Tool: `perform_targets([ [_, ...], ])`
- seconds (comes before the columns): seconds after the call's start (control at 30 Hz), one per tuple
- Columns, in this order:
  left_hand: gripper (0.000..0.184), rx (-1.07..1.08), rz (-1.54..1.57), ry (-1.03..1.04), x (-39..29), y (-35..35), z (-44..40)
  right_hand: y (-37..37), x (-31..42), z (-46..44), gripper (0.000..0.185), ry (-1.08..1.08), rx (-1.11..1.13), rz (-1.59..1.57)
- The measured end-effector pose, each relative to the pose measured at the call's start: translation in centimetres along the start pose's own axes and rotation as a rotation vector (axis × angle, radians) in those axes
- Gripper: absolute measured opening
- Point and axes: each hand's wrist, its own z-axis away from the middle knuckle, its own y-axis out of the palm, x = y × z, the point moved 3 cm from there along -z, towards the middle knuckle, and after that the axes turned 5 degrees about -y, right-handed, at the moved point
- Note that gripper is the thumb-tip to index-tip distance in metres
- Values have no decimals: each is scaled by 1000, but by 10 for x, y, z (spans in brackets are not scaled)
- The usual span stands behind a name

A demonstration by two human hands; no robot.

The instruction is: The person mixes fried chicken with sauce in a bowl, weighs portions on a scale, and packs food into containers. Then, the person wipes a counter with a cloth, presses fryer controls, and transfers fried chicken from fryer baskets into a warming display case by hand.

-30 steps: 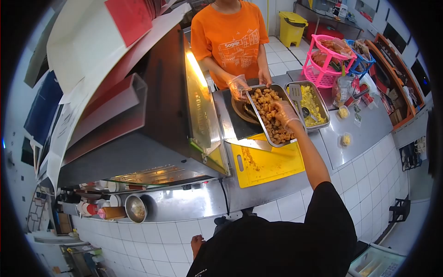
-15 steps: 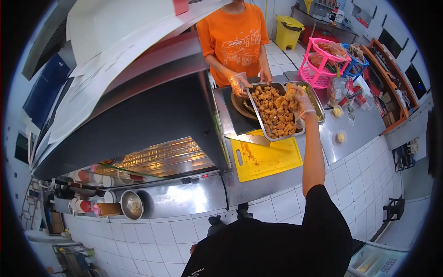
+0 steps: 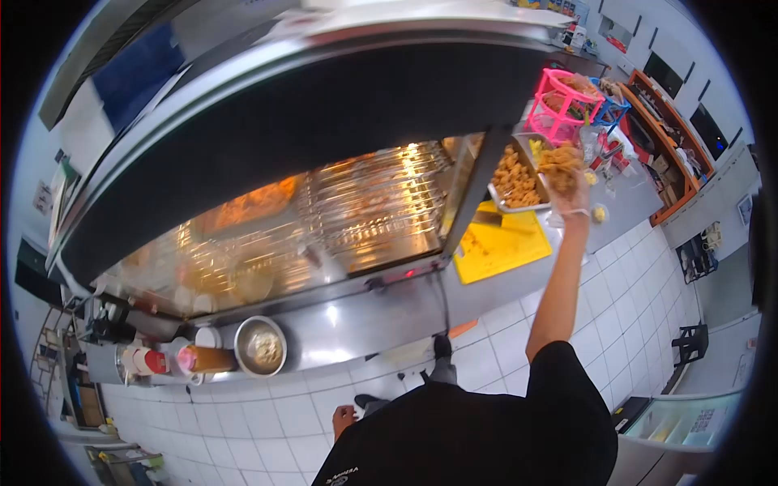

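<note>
My right hand point(image 3: 570, 193), in a clear plastic glove, grips a clump of fried chicken point(image 3: 557, 164) with its fingers curled round it. The clump is above the right side of a metal tray point(image 3: 519, 210) of fried chicken pieces. Behind it, yellowish food shows in a second tray, mostly covered. The yellow cutting board point(image 3: 501, 253) lies in front of the trays, with a knife blade point(image 3: 488, 218) at its far edge. Low beside my body hangs my left hand point(image 3: 344, 420), bare, its fingers curled in and nothing visible in them.
A lit glass display warmer point(image 3: 373, 202) with wire racks fills the left and centre. A metal bowl point(image 3: 260, 347) and bottles stand on the steel ledge before it. Pink baskets point(image 3: 559, 105) and small packets sit at the counter's far right.
My view has swung left, so the warmer's lit racks show and the person in orange is out of sight. My right hand has lifted the chicken and drawn toward the tray's right side.
</note>
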Motion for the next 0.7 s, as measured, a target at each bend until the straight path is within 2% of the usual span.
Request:
perform_targets([
  [0.03,29,29,-23,8,9,-18,-7,12,4,34,49,-37,-30,27],
  [0.1,34,14,-329,223,28,-55,-24,41,10,102,52,-74,-6,119],
  [0.13,37,-22,-424,186,37,-74,-30,58,8,137,54,-74,42,176],
  [0.17,37,62,-479,140,56,-94,-46,69,-1,171,52,-27,-52,192],
  [0.2,37,14,-335,164,61,-113,-39,87,-13,204,45,57,-42,193],
  [0.23,37,-3,-436,193,60,-134,-36,99,-28,239,44,106,-152,269],
  [0.27,36,26,-308,36,56,-151,-26,124,-47,272,44,129,-150,240],
  [0.33,36,-14,-229,-43,81,-185,-26,119,-93,323,46,340,27,117],
  [0.37,36,-61,-162,-84,87,-198,-25,134,-124,352,50,387,-266,143],
  [0.4,36,-92,-106,-106,92,-213,-21,185,-154,381,54,433,-156,136],
  [0.47,34,-149,17,-155,109,-236,-11,242,-222,425,56,659,48,-104],
  [0.6,30,-297,259,-180,151,-266,27,377,-333,496,67,1031,451,-349],
  [0.63,31,-342,326,-209,166,-271,36,423,-345,515,67,1049,474,-363],
  [0.7,31,-426,458,-268,204,-268,58,483,-386,549,67,1233,579,-539],
])
